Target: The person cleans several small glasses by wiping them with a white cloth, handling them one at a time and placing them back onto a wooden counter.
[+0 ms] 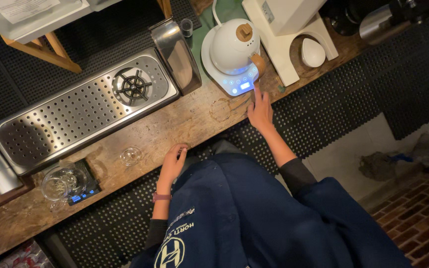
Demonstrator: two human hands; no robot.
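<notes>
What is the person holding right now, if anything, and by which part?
Nothing is held. The right hand points a finger at the lit panel of the white kettle base; the left hand rests on the wooden counter edge.

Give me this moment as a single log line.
right hand: fingertip at kettle base panel | left hand: resting on counter edge, empty | kettle: on base | glass: near left hand

Probably a café bar: wooden counter (184, 121), steel rinser tray (83, 111), white electric kettle (234, 47), rubber floor mats (323, 114).
</notes>
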